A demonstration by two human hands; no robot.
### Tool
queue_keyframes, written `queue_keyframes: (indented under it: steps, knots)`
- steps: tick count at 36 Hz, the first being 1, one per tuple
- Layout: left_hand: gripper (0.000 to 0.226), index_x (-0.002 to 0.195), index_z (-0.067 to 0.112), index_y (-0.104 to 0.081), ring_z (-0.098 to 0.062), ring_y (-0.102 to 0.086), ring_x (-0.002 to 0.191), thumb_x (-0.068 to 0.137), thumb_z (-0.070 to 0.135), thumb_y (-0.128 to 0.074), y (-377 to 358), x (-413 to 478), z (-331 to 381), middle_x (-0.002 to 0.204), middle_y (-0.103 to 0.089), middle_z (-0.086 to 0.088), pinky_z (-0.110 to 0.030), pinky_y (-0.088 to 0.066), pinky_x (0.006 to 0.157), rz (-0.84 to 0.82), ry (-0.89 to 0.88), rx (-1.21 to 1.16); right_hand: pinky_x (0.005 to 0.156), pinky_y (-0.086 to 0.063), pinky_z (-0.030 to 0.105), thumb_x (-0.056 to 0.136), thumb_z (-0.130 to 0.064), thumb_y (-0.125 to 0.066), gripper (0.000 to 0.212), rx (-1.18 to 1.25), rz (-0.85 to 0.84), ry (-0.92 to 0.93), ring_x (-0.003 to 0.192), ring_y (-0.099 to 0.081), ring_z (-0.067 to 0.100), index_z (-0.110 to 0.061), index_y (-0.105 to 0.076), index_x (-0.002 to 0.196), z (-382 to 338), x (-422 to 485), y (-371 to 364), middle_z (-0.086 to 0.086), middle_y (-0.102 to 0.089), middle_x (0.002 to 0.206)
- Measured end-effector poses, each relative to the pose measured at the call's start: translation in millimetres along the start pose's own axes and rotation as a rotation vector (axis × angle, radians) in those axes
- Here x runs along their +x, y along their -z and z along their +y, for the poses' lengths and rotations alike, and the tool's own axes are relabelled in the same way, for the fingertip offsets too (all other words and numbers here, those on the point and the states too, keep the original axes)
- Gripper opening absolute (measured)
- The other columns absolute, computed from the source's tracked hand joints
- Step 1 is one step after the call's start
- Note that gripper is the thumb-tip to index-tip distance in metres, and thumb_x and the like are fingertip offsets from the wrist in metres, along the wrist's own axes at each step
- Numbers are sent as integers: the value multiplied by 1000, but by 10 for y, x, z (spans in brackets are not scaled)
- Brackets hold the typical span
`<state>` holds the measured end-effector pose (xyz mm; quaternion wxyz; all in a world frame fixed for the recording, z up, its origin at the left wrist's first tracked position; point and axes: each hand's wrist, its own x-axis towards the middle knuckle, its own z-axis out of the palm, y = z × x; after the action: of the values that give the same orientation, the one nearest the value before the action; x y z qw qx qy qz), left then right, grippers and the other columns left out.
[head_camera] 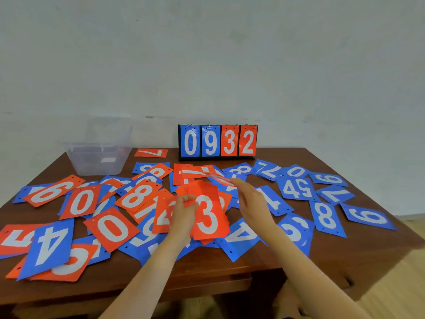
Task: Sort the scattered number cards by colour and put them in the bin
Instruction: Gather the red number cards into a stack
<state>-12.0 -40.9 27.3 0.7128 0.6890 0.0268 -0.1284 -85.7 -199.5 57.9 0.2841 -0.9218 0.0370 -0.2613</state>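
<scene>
Orange and blue number cards lie scattered over a brown wooden table (253, 270). My left hand (184, 211) grips a stack of orange cards (208, 217) with a white 3 on top, held above the table's middle. My right hand (251, 200) is just right of the stack, fingers stretched forward and blurred, over an orange card (218, 179); whether it holds that card I cannot tell. A clear plastic bin (99, 155) stands at the back left. Orange cards such as a 0 (111, 227) and an 8 (138, 195) lie to the left, blue ones such as an 8 (326, 217) to the right.
A flip scoreboard (218, 142) showing 0 9 3 2 stands at the table's back edge against a pale wall. A lone orange 7 card (151, 153) lies between bin and scoreboard. Wooden floor (391, 284) shows past the table's right corner.
</scene>
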Motion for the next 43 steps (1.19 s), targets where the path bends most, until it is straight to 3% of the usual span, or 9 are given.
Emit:
queue_keyframes:
  steps: [5, 12, 17, 21, 23, 27, 32, 39, 43]
  knots:
    - [18, 99, 23, -57, -25, -61, 101, 88, 38, -60, -89, -83, 15, 111, -63, -6, -47, -51, 91, -29, -28, -127, 107, -37, 29, 95, -21, -30, 46, -77, -227, 92, 129, -47, 23, -11, -50, 135, 33, -336, -112, 7, -49, 141]
    - [33, 114, 26, -42, -25, -60, 103, 92, 3, -52, -136, -181, -46, 122, -56, -9, -42, -56, 76, -51, -193, -82, 110, -28, 17, 95, -21, -54, 35, 68, -324, 100, 133, -32, 1, -21, -57, 129, 128, -440, -117, -10, -44, 141]
    - [84, 135, 58, -10, -22, -49, 124, 92, 1, -54, -170, -270, -14, 145, -38, -1, -48, -52, 92, -103, -285, -64, 90, -40, 8, 91, -26, -61, 60, 496, -128, -289, 130, -37, 6, -32, -29, 142, 39, -288, -18, -13, -32, 143]
    - [83, 143, 47, -4, -15, -52, 120, 93, 4, -54, -205, -294, -17, 142, -41, 3, -25, -55, 77, -226, -281, -35, 76, -48, 19, 90, -23, -62, 67, 651, -152, -527, 101, -56, 9, -22, -23, 145, -13, -137, 33, 1, -46, 136]
    - [74, 146, 37, -8, -10, -48, 121, 95, 9, -52, -235, -325, -17, 144, -37, 8, -27, -51, 90, -281, -310, 35, 64, -49, 11, 91, -18, -61, 54, 681, -119, -465, 90, -54, -2, -27, -32, 136, -29, -128, 23, -7, -51, 121]
    - [69, 149, 26, -3, -13, -38, 131, 97, 19, -48, -271, -382, -41, 145, -31, 9, -29, -39, 105, -285, -341, 123, 72, -49, 7, 93, -16, -58, 46, 671, -14, -300, 99, -55, -7, -36, -35, 127, -25, -221, -39, -21, -52, 115]
    - [68, 148, 26, -8, -18, -43, 131, 96, 30, -50, -260, -406, -221, 146, -38, 0, -43, -46, 102, -265, -347, 237, 78, -50, 11, 94, -18, -56, 46, 660, 91, -232, 105, -58, -6, -36, -34, 130, 12, -452, -127, -21, -53, 118]
    - [81, 130, 59, -8, 1, -43, 123, 90, 11, -60, -284, -486, -256, 135, -31, 23, -12, -49, 87, -170, -576, 235, 88, -45, 8, 95, -20, -55, 76, 499, 93, -58, 122, -36, -16, -59, -6, 137, -12, -569, -101, -25, -25, 140]
    - [68, 135, 48, -17, 6, -25, 129, 93, 12, -56, -317, -470, -175, 150, -16, 11, 2, -40, 82, -122, -736, 395, 73, -47, 4, 97, -13, -51, 70, 209, 40, 67, 117, -30, -22, -54, -12, 139, -53, -478, -62, -14, -11, 148]
